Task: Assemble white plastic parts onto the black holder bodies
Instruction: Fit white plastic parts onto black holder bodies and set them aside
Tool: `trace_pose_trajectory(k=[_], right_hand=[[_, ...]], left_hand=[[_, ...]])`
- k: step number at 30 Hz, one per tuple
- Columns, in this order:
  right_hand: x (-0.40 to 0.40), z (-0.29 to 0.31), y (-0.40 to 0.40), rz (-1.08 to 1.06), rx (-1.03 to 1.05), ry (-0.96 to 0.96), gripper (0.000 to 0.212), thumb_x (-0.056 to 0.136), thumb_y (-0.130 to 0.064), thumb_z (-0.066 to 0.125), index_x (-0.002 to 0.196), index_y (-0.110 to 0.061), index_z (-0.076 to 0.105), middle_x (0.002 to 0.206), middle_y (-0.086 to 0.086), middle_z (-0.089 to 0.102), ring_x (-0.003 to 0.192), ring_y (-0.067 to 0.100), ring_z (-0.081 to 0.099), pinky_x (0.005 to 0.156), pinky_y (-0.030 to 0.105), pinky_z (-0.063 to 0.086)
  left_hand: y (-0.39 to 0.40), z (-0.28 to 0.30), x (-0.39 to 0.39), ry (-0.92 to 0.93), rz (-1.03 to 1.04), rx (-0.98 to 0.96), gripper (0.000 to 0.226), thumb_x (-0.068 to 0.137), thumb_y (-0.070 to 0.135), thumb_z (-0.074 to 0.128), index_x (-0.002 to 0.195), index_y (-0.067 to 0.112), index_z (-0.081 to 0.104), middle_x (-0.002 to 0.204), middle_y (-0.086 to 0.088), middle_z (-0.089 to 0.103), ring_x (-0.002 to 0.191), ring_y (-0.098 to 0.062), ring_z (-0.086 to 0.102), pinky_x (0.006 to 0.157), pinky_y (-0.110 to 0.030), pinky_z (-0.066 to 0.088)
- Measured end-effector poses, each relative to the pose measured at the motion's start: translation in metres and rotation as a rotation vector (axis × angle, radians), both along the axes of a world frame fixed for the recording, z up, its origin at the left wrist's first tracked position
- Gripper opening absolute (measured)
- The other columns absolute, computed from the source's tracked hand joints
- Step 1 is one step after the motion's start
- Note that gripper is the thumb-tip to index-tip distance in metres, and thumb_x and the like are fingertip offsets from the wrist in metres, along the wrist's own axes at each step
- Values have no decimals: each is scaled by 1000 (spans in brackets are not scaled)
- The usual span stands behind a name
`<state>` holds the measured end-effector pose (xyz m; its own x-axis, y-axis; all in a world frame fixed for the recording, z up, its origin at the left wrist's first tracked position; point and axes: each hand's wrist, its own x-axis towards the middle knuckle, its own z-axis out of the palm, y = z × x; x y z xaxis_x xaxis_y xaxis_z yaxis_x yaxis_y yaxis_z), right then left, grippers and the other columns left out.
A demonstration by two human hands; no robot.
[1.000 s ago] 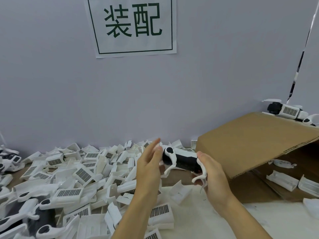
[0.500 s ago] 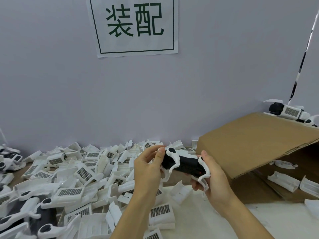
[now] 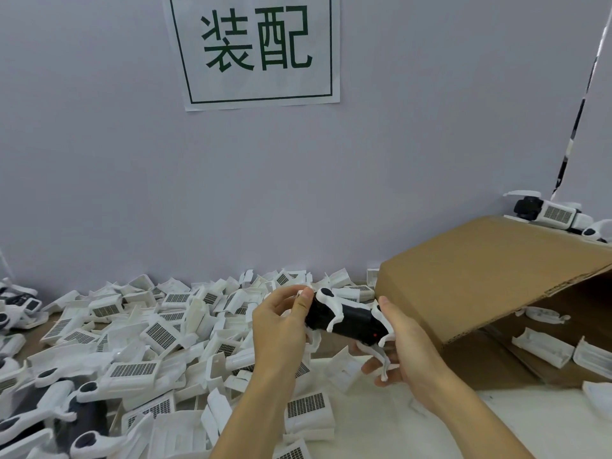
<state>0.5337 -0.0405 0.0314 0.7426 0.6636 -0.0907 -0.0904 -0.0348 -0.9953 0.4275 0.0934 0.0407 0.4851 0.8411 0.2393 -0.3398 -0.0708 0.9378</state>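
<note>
Presently: black holder body (image 3: pixel 351 321) with white legs, gripped at either end by left hand (image 3: pixel 281 329) and right hand (image 3: pixel 405 346); white grille parts (image 3: pixel 159 336) heaped left of both.

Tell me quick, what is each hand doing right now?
Left hand: fingers curled, gripping the near end of the black holder body.
Right hand: holds the same holder body's other end, fingers wrapped underneath.

Parts pile (image 3: pixel 159 332) left of cardboard box (image 3: pixel 490 276)
</note>
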Motion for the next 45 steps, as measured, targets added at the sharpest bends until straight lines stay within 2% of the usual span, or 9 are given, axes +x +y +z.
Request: trace_pose_trajectory(k=[3, 6, 9, 16, 22, 27, 35, 41, 45], right_hand=[[1, 2, 0, -22, 118, -43, 43, 100, -51, 48, 117, -19, 72, 102, 31, 69, 86, 38, 70, 64, 37, 56], [1, 2, -3, -67, 315, -118, 30, 88, -45, 68, 105, -21, 77, 109, 18, 72, 101, 35, 68, 86, 46, 52], [2, 2, -4, -93, 472, -99, 44, 68, -36, 79, 109, -19, 74, 107, 11, 74, 97, 29, 69, 85, 42, 53], [6, -1, -7, -17, 522, -168, 76, 54, -8, 91, 124, -20, 62, 116, 5, 72, 117, 32, 64, 98, 54, 52], [1, 3, -6, -3, 400, -347, 68, 60, -11, 80, 116, -44, 62, 124, -6, 69, 122, 21, 61, 107, 63, 41], [-1, -3, 0, -93, 300, -401, 65, 79, 2, 78, 114, -50, 62, 124, -17, 66, 124, 13, 58, 102, 56, 49], [-4, 2, -1, -127, 330, -430, 57, 79, 12, 74, 109, -36, 68, 111, -20, 71, 119, 13, 61, 101, 54, 50], [-13, 7, -1, -145, 282, -626, 48, 82, -16, 80, 120, -39, 62, 121, -20, 65, 118, 7, 59, 101, 45, 50], [-14, 5, 1, -135, 194, -770, 60, 81, -24, 82, 133, -37, 54, 125, -23, 59, 121, 1, 54, 100, 29, 49]], left_hand=[[2, 0, 0, -18, -5, -35, 6, 93, 23, 71, 97, 18, 72, 96, -6, 78, 83, -22, 73, 59, -27, 57], [4, 1, 0, -33, -27, -55, 14, 93, 28, 70, 105, 22, 73, 100, 3, 78, 89, -12, 74, 69, -24, 55], [5, 1, -2, 3, -40, -39, 13, 92, 32, 70, 104, 39, 73, 92, 19, 75, 75, 9, 69, 67, -21, 50], [4, 1, -3, -18, -142, -144, 20, 92, 35, 70, 108, 24, 74, 85, -3, 77, 72, -18, 71, 63, -24, 56], [5, -2, 1, -21, -106, -159, 19, 93, 23, 70, 110, 20, 62, 99, -27, 71, 77, -38, 68, 66, -40, 56], [4, -5, 2, -72, -82, -121, 23, 94, 0, 64, 100, 22, 64, 106, -10, 72, 92, -34, 74, 60, -34, 58], [3, -5, 1, -93, -80, -78, 31, 95, -3, 62, 92, 27, 65, 108, -8, 70, 94, -32, 73, 65, -37, 59], [1, 0, -2, -184, -42, -191, 14, 94, 8, 67, 105, 16, 64, 112, -19, 70, 92, -33, 74, 61, -35, 59], [-3, 8, -5, -156, -3, -208, 32, 76, 32, 79, 101, 16, 67, 95, -14, 73, 75, -29, 74, 56, -35, 59]])
